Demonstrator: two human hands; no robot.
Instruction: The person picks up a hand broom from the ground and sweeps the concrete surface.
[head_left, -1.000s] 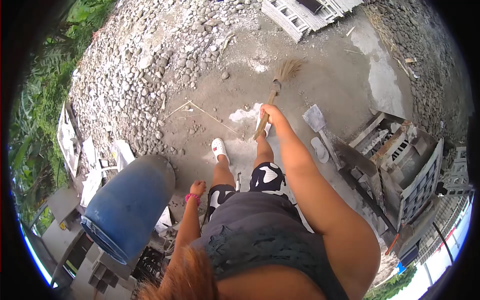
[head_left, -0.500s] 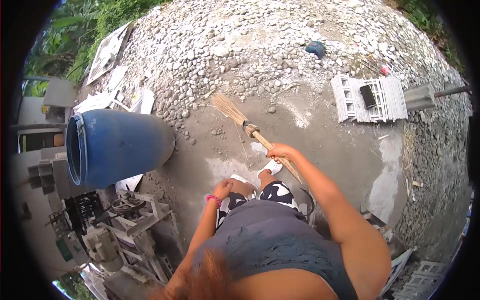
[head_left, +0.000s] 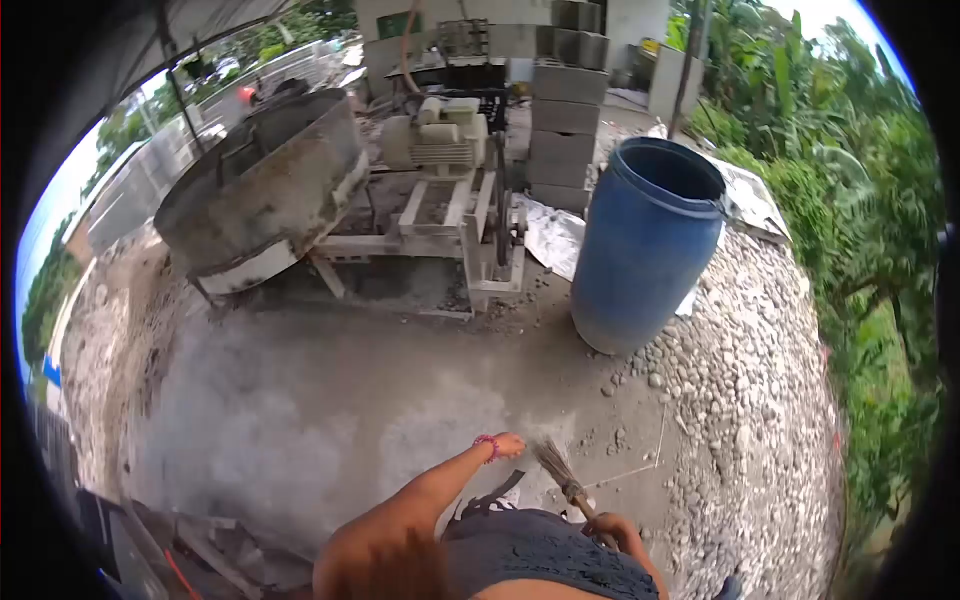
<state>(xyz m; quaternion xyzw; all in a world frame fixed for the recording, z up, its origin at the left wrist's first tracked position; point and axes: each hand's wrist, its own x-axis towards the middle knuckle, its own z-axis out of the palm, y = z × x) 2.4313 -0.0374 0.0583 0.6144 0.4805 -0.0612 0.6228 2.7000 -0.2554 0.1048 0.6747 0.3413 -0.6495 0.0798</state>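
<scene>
My right hand (head_left: 608,527) is wrapped round the wooden handle of a stick broom (head_left: 556,466), low in the view beside my body. The bristles point up and to the left, and a dark binding holds them to the handle. My left hand (head_left: 510,445), with a pink bracelet (head_left: 487,447) at the wrist, reaches forward just left of the bristles. Its fingers look curled in, with nothing visible in them. Beneath both hands lies a grey concrete floor (head_left: 330,390).
An upright blue barrel (head_left: 645,250) stands ahead to the right, by a spread of pebbles (head_left: 740,420). A motor (head_left: 440,140) on a metal frame and a large round mixing pan (head_left: 265,190) stand ahead. Behind them are stacked concrete blocks (head_left: 565,125).
My view has swung left, from the pebbles to the machine and barrel. My left arm has stretched forward. The broom stays in my right hand, now closer to my body.
</scene>
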